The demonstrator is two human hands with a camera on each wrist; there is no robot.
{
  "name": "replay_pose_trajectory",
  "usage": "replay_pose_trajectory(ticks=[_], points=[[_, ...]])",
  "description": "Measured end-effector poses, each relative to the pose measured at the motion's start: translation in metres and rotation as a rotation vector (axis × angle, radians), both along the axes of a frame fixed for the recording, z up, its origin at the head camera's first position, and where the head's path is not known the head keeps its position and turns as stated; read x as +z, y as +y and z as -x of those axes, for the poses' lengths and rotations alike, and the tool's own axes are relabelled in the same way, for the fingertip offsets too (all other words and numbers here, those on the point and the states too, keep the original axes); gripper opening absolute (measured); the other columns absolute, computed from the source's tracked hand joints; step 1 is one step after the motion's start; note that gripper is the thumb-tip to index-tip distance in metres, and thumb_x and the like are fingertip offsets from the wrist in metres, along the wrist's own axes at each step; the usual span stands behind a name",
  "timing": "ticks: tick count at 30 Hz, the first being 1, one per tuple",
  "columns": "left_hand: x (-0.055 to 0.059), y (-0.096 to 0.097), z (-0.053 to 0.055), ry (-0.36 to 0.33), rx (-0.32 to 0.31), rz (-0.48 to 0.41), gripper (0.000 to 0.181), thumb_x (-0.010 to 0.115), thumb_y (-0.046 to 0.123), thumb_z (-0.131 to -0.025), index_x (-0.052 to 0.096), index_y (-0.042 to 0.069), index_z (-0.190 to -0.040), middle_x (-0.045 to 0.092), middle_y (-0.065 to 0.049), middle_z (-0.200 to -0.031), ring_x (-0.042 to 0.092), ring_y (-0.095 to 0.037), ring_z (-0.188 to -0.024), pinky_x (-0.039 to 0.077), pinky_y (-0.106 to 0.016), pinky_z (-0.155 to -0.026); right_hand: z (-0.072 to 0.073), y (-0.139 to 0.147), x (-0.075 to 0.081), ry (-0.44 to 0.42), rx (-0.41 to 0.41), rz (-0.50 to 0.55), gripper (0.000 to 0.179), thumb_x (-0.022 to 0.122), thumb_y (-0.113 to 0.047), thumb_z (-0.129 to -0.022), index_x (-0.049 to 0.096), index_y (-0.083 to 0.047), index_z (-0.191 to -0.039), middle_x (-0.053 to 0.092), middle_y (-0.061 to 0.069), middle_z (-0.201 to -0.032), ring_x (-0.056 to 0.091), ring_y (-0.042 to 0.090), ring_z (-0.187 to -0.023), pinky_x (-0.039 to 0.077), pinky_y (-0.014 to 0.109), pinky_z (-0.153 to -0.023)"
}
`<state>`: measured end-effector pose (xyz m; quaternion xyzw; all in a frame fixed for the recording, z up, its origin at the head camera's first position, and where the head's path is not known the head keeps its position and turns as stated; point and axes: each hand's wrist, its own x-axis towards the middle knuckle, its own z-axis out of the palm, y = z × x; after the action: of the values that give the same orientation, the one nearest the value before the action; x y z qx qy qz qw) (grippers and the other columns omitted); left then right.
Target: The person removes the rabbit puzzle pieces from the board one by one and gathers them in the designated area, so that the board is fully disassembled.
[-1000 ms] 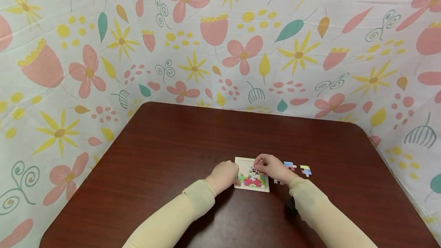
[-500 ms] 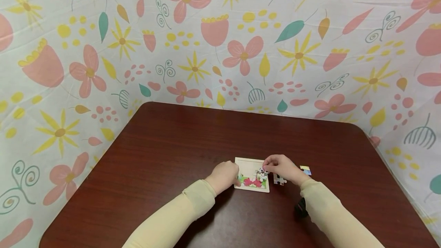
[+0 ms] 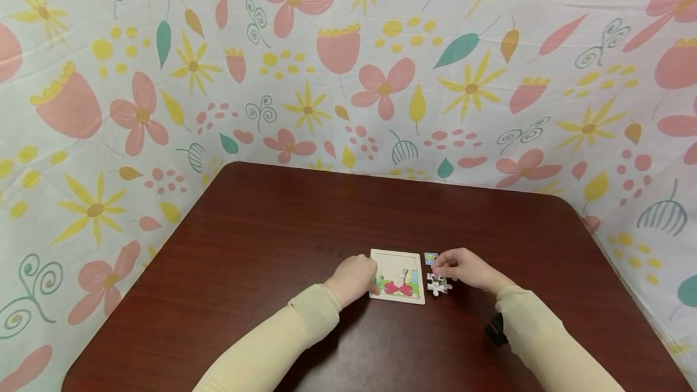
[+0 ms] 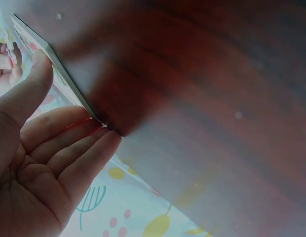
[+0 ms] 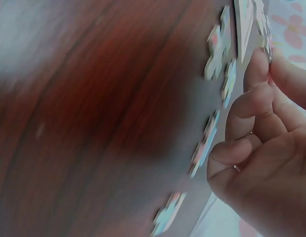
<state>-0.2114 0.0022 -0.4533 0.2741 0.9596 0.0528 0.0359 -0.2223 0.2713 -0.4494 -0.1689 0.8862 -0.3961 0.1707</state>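
Note:
A small square puzzle board [image 3: 397, 301] with a pale rim lies on the table, part of its picture in place: a red bow over green. My left hand [image 3: 355, 278] holds its left edge; in the left wrist view the thumb [image 4: 40, 74] lies over the board's face and the fingers are at its edge. Just right of the board, my right hand [image 3: 468, 268] pinches a jigsaw piece [image 5: 264, 29] between thumb and index finger, the other fingers curled. In the head view, the held piece overlaps another loose piece near the board.
Beside the board lies a blue and yellow jigsaw piece [image 3: 430, 258]. Several loose pieces sit in a row in the right wrist view, among them a piece [image 5: 168, 215] at the bottom. The dark wooden table [image 3: 283, 216] meets a flower-patterned cloth [image 3: 337, 95] behind.
My right hand has moved right, carrying the pinched piece off the board to the loose pieces beside it. The left hand stays at the board's edge.

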Motion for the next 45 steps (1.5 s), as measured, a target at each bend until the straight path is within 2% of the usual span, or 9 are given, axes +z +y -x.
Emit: replay_pose_trajectory(ticks=[7, 12, 18, 25, 31, 39, 45], points=[[0.001, 0.0, 0.001, -0.019, -0.004, -0.005, 0.037, 0.081, 0.035, -0.07, 0.056, 0.016, -0.052, 0.047, 0.009, -0.047, 0.038, -0.004, -0.049, 0.039, -0.019, -0.05, -0.002, 0.022, -0.003, -0.009, -0.047, -0.042, 0.017, 0.065, -0.016, -0.09, 0.067, 0.0, -0.094, 0.065, 0.004, -0.084, 0.051, 0.01, -0.071, 0.043, 0.027, -0.063], [0.001, -0.001, 0.001, -0.007, -0.009, 0.002, 0.035, 0.081, 0.035, -0.07, 0.057, 0.016, -0.054, 0.052, 0.008, -0.05, 0.041, -0.004, -0.05, 0.042, -0.02, -0.051, -0.004, 0.035, -0.004, 0.007, -0.046, -0.045, 0.017, 0.064, -0.015, -0.089, 0.067, 0.002, -0.094, 0.066, 0.005, -0.085, 0.054, 0.01, -0.073, 0.045, 0.028, -0.065], [0.001, -0.001, 0.001, 0.01, -0.011, 0.016, 0.033, 0.081, 0.036, -0.069, 0.059, 0.016, -0.056, 0.054, 0.007, -0.052, 0.043, -0.004, -0.05, 0.044, -0.021, -0.053, -0.007, 0.044, -0.006, 0.016, -0.077, -0.079, 0.015, 0.065, -0.014, -0.089, 0.068, 0.0, -0.092, 0.065, 0.004, -0.083, 0.051, 0.009, -0.07, 0.042, 0.026, -0.063], [0.002, 0.0, 0.001, 0.024, -0.02, 0.03, 0.034, 0.081, 0.037, -0.07, 0.058, 0.015, -0.056, 0.055, 0.006, -0.053, 0.043, -0.005, -0.05, 0.044, -0.022, -0.053, -0.009, 0.045, -0.012, 0.069, -0.153, -0.137, 0.01, 0.067, -0.014, -0.087, 0.069, -0.005, -0.088, 0.065, 0.003, -0.082, 0.05, 0.013, -0.07, 0.042, 0.029, -0.064], [0.003, 0.001, 0.0, 0.03, -0.024, 0.032, 0.035, 0.081, 0.037, -0.07, 0.057, 0.016, -0.056, 0.054, 0.007, -0.053, 0.042, -0.005, -0.05, 0.042, -0.021, -0.052, -0.011, 0.041, -0.01, 0.097, -0.196, -0.19, 0.011, 0.07, -0.018, -0.086, 0.07, -0.007, -0.087, 0.066, 0.001, -0.081, 0.051, 0.014, -0.07, 0.042, 0.032, -0.065], [0.004, 0.001, -0.001, 0.004, -0.006, 0.027, 0.034, 0.081, 0.036, -0.071, 0.058, 0.016, -0.056, 0.056, 0.007, -0.053, 0.043, -0.004, -0.05, 0.041, -0.021, -0.051, -0.013, 0.04, -0.009, 0.123, -0.196, -0.22, 0.009, 0.07, -0.016, -0.085, 0.07, -0.007, -0.085, 0.067, 0.002, -0.084, 0.052, 0.015, -0.072, 0.043, 0.033, -0.065], [0.002, 0.001, 0.0, 0.01, -0.007, 0.029, 0.033, 0.081, 0.036, -0.07, 0.059, 0.016, -0.056, 0.057, 0.006, -0.055, 0.044, -0.005, -0.05, 0.043, -0.022, -0.052, -0.014, 0.041, -0.012, 0.137, -0.201, -0.216, 0.008, 0.07, -0.016, -0.085, 0.069, -0.008, -0.084, 0.067, 0.004, -0.086, 0.052, 0.014, -0.071, 0.043, 0.032, -0.065]])
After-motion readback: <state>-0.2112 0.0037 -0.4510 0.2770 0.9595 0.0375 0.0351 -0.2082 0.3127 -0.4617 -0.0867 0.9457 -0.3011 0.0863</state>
